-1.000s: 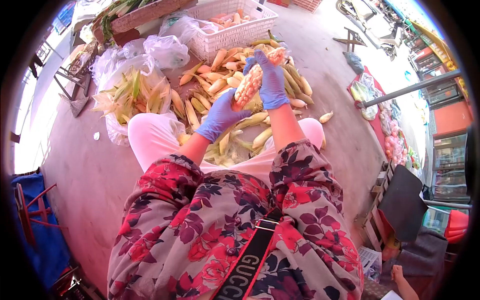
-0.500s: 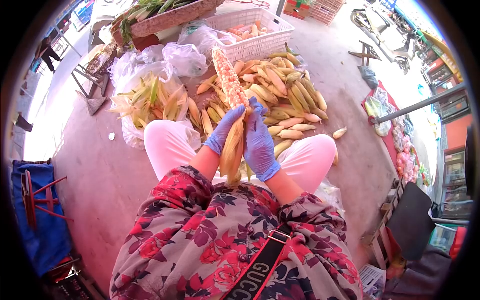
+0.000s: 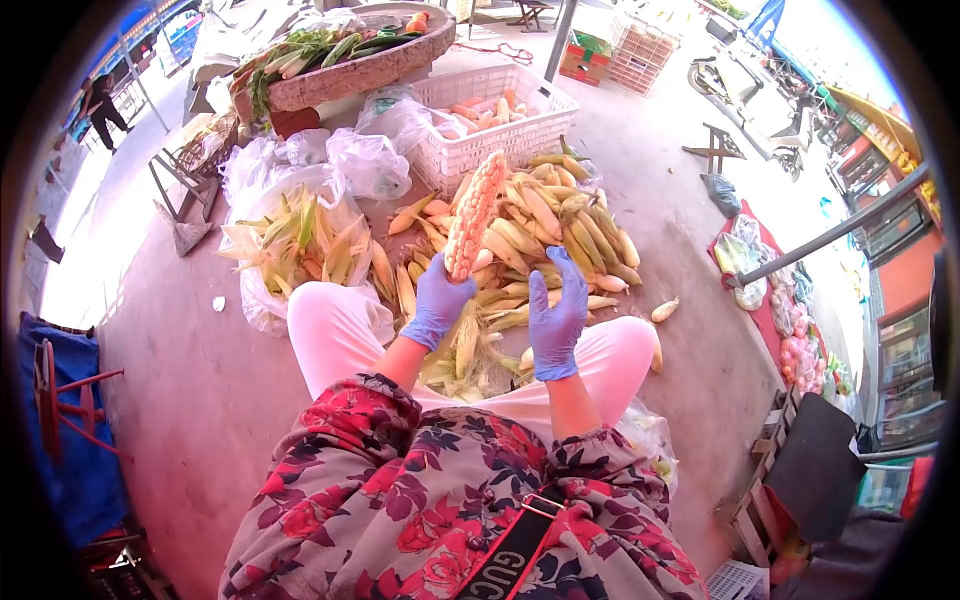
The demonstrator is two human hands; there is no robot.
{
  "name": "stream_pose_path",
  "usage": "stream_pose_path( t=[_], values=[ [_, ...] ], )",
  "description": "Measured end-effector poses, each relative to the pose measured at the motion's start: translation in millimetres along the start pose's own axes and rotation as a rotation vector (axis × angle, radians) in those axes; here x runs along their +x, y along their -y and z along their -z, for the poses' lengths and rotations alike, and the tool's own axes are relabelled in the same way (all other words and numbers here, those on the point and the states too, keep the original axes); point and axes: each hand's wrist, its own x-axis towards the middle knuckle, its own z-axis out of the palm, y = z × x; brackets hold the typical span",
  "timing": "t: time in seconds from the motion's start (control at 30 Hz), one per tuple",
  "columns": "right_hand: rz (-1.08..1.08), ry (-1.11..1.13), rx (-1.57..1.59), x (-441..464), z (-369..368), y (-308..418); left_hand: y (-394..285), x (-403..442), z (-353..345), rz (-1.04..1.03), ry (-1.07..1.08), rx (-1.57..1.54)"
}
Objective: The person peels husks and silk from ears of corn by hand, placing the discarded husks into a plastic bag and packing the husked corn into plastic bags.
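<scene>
We've got bare cob (image 3: 474, 220) gripped in left hand (image 3: 440, 302); right hand (image 3: 557, 322) empty, fingers wide. Some bare in far crate (image 3: 532, 132), big pile (image 3: 545, 215) unhusked.

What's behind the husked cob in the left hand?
Behind the husked cob are piled corn ears and, near its tip, the white crate. Whatever the cob directly covers can't be seen.

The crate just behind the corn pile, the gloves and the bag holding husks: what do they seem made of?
Crate: probably moulded plastic, pale, fairly matte, going by the regular slots in its walls.
Left glove and right glove: thin, smooth, rubbery, perhaps nitrile or latex, since they fit closely.
Bag: likely thin plastic film, translucent, slightly shiny, judging by its crumpled folds.
</scene>
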Motion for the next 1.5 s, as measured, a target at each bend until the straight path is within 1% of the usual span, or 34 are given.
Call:
stream_pose_path(
  t=[0.03, 0.07, 0.1, 0.13, 0.17, 0.2, 0.23, 0.27, 0.33, 0.37, 0.4, 0.47, 0.57, 0.67, 0.7, 0.73, 0.8, 0.83, 0.87, 0.93, 0.97, 1.0, 1.07, 1.1, 1.13, 1.17, 1.2, 1.23, 1.27, 1.33, 1.37, 1.43, 1.47, 1.5],
  values=[
    [-0.083, 0.074, 0.139, -2.1, -7.0, -13.8, 5.0, -4.6, -0.1, -0.028, 0.007, 0.092],
    [-0.257, 0.17, 0.389, -5.0, -16.8, -19.0, 9.1, -10.5, -1.4, -0.054, 0.019, 0.183],
    [-0.433, 0.264, 0.638, -10.7, -29.1, -19.0, 2.4, -18.6, -8.1, -0.043, 0.079, 0.187],
    [-0.606, 0.358, 0.887, -18.1, -41.8, -18.9, -2.6, -27.7, -18.2, -0.091, 0.142, 0.358],
    [-0.81, 0.125, 1.078, -26.3, -56.2, -20.5, -7.6, -37.0, -27.6, -0.091, 0.147, 0.321],
    [-0.857, 0.057, 1.11, -23.8, -58.5, -21.0, -10.0, -42.6, -33.2, -0.091, 0.149, 0.284],
    [-0.865, 0.053, 1.096, -23.9, -60.8, -21.4, -1.0, -42.3, -36.3, -0.057, 0.156, 0.208],
    [-0.885, 0.044, 1.077, -28.0, -61.9, -21.4, 5.5, -40.1, -34.0, 0.001, 0.282, 0.226],
    [-0.886, 0.103, 1.091, -25.3, -53.1, -6.3, 0.2, -30.1, -21.4, 0.13, 0.561, 0.26],
    [-0.935, 0.126, 1.09, -26.4, -55.3, -10.9, -18.9, -30.3, -11.9, 0.145, 0.626, 0.307],
    [-0.972, 0.132, 1.147, -23.0, -52.2, -8.6, -18.1, -35.9, -12.6, 0.104, 0.574, 0.2],
    [-0.976, 0.268, 1.138, -19.4, -54.4, -18.9, -4.3, -39.1, -18.6, -0.037, 0.506, 0.228],
    [-1.109, 0.451, 1.19, -9.2, -53.5, -40.9, -12.2, -40.6, -21.3, -0.1, 0.509, 0.217],
    [-1.17, 0.639, 1.157, 7.5, -49.0, -50.3, -11.6, -36.3, -27.9, -0.113, 0.561, 0.292],
    [-1.155, 0.668, 1.137, 13.7, -46.2, -48.1, -13.8, -35.8, -29.3, -0.207, 0.523, 0.221],
    [-1.145, 0.687, 1.086, 19.0, -44.9, -45.0, -12.0, -37.9, -28.0, -0.32, 0.668, 0.338],
    [-1.522, 1.058, 1.194, 47.8, -28.7, -50.3, -6.0, -38.4, -22.3, -0.56, 0.952, 0.57],
    [-1.462, 1.176, 0.944, 38.6, -34.9, -63.4, -0.8, -47.5, -20.8, -0.659, 1.011, 0.625],
    [-1.474, 1.256, 0.87, 27.2, -34.7, -77.0, 6.0, -46.9, -17.3, -0.608, 0.951, 0.595],
    [-1.324, 1.125, 0.813, 18.3, -28.7, -80.8, 15.6, -16.3, -9.2, -0.535, 0.8, 0.548],
    [-1.367, 1.04, 0.939, 9.9, -36.9, -106.6, 19.6, -9.4, -6.7, -0.436, 0.717, 0.445],
    [-1.445, 0.88, 1.001, 11.7, -37.9, -111.8, 23.7, -6.7, -5.5, -0.373, 0.623, 0.342],
    [-1.559, 0.649, 1.023, -7.2, -46.7, -137.9, 59.8, -14.8, -20.7, -0.161, 0.513, -0.029],
    [-1.624, 0.685, 0.981, -19.8, -50.0, -146.9, 84.8, -24.9, -29.9, -0.121, 0.538, -0.075],
    [-1.687, 0.715, 0.938, -35.7, -52.8, -154.4, 111.5, -38.3, -36.5, -0.001, 0.728, 0.06],
    [-1.828, 0.762, 0.819, -52.9, -58.3, -164.1, 132.0, -55.1, -33.8, 0.057, 1.033, 0.286],
    [-1.825, 0.914, 0.683, -58.9, -58.1, -163.4, 121.4, -58.4, -26.3, 0.109, 1.451, 0.622],
    [-1.905, 0.959, 0.68, -64.6, -58.7, -164.3, 137.1, -66.8, -24.2, 0.155, 1.62, 0.726],
    [-1.989, 1.001, 0.675, -71.2, -60.3, -165.5, 142.6, -68.7, -19.1, 0.15, 1.549, 0.714],
    [-1.976, 1.045, 0.632, -56.1, -73.4, -161.5, 147.8, -67.9, -6.1, 0.148, 1.415, 0.696],
    [-1.905, 1.147, 0.607, -37.5, -88.2, -169.9, 139.0, -56.7, 4.5, 0.131, 1.309, 0.659],
    [-1.82, 1.221, 0.793, 34.3, -122.0, -168.8, 112.3, -29.1, 33.1, 0.011, 1.021, 0.562],
    [-1.669, 1.152, 0.844, 76.0, -141.6, -169.0, 109.6, -13.7, 46.3, -0.003, 0.898, 0.523],
    [-1.448, 1.121, 0.913, 124.9, -156.8, -161.0, 100.5, 1.9, 62.1, 0.001, 0.791, 0.497]
  ],
)
